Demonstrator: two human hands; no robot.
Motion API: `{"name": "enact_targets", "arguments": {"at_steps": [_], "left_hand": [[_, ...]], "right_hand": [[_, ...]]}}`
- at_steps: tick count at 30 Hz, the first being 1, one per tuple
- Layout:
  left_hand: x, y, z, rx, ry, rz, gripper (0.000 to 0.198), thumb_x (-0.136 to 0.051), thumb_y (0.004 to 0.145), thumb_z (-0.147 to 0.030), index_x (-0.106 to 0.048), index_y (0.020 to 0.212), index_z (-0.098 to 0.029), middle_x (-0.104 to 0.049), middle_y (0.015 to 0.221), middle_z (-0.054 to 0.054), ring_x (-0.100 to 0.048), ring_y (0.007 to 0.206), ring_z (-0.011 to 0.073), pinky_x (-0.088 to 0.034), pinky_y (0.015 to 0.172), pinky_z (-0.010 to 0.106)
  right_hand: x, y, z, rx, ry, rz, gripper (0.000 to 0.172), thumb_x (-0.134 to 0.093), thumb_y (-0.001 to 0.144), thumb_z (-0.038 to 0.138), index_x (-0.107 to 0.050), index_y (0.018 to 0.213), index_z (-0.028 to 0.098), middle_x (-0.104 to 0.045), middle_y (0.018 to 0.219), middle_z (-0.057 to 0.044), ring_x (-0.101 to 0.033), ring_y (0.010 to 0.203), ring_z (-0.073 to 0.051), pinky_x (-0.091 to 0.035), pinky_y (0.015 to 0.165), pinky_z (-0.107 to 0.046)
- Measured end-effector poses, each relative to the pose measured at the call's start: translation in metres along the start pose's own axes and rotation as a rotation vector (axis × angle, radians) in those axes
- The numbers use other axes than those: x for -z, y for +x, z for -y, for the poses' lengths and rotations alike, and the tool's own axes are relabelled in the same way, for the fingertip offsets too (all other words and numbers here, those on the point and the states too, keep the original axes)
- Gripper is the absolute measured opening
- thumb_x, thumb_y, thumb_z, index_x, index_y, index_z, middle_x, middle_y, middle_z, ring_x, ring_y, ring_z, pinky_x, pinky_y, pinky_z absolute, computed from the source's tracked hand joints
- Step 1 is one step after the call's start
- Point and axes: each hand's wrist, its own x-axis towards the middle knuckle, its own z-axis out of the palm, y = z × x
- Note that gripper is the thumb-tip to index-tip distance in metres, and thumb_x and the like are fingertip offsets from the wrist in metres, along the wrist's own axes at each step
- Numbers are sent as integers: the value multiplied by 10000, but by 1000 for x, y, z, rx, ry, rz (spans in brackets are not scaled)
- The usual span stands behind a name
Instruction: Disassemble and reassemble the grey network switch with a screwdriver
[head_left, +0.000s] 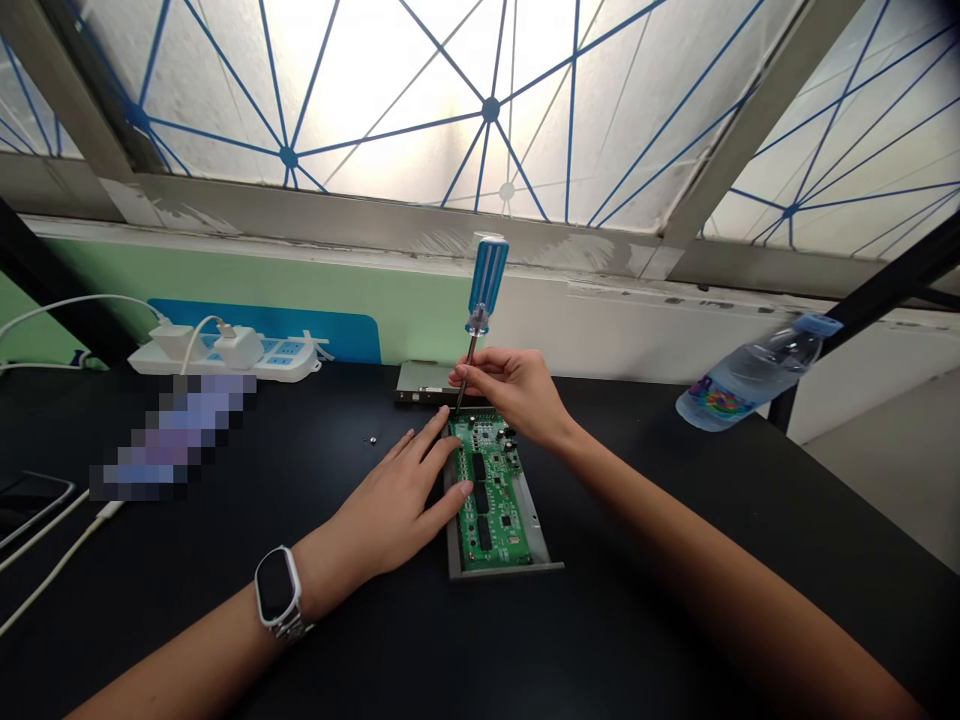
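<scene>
A green circuit board (495,510) lies in a grey metal tray (540,535) on the black table. My right hand (517,390) pinches the shaft of a screwdriver (487,280) with a blue and clear handle. The screwdriver stands nearly upright, leaning slightly right, its tip at the board's far left corner. My left hand (412,490) lies with fingers spread along the left edge of the board and tray. Behind the board sits a flat grey metal piece (420,380), partly hidden by my right hand. Small metal bits, likely screws (373,440), lie left of the tray.
A white power strip (292,358) with plugs and cables stands at the back left. Before it is a blurred-out object (180,440), with a phone-like dark device (30,500) at the left edge. A plastic bottle (750,375) leans or lies at the back right, near a black post.
</scene>
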Motion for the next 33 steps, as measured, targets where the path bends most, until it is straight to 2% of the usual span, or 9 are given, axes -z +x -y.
{"name": "enact_targets", "arguments": {"at_steps": [4,8,12,15,18,23,29,33], "left_hand": [[1,0,-1,3,-10,-2,542,-363,1057,-575,-481,1472,-248,-169,1730,103,-322,1534,361,-354,1214,575],[2,1,-3,17,-19,16,557,-348,1059,-577,-478,1474,-230,-160,1730,116,-328,1532,361,-360,1212,571],[0,1,-1,9,-23,-5,541,-368,1057,-569,-482,1473,-242,-166,1730,104,-344,1525,362,-385,1200,556],[0,0,0,16,-25,-1,539,-374,1054,-570,-480,1476,-250,-160,1732,99,-349,1520,373,-414,1179,558],[1,-2,-2,30,-23,21,554,-366,1053,-578,-472,1484,-247,-151,1734,99,-352,1518,380,-433,1163,559],[2,-3,-5,15,-16,7,541,-376,1053,-569,-487,1471,-244,-188,1725,102,-393,1498,373,-447,1155,551],[1,-3,-4,2,-9,-12,531,-385,1053,-563,-480,1475,-255,-199,1724,96,-373,1510,363,-429,1169,545],[1,-2,-3,15,-6,7,557,-365,1052,-580,-462,1494,-254,-170,1730,94,-343,1524,368,-422,1171,556]], "right_hand": [[2,0,2,9,-29,49,230,-663,939,362,-741,1004,156,-803,953,-95,-771,945,-224,-622,876,-388],[1,0,4,5,-48,63,231,-640,950,345,-719,1051,153,-797,977,-106,-769,982,-240,-622,889,-397],[-1,-1,4,8,-122,-38,246,-748,868,409,-742,936,173,-770,895,-82,-766,867,-245,-639,819,-401],[-2,-1,2,-8,-57,-70,307,-810,803,464,-718,822,172,-746,790,-67,-753,772,-231,-644,758,-393],[-2,-1,0,-21,10,-68,319,-831,779,460,-699,776,170,-760,799,-75,-753,758,-220,-644,745,-379],[1,0,-1,-22,-5,14,241,-751,865,395,-761,942,167,-795,883,-80,-779,897,-242,-639,858,-408],[0,-1,4,-9,-17,110,247,-621,952,303,-713,1122,150,-800,1022,-107,-763,1026,-241,-609,940,-423],[-3,-2,5,10,-57,55,253,-675,927,347,-709,1103,169,-778,1022,-99,-756,983,-236,-620,893,-400]]}}
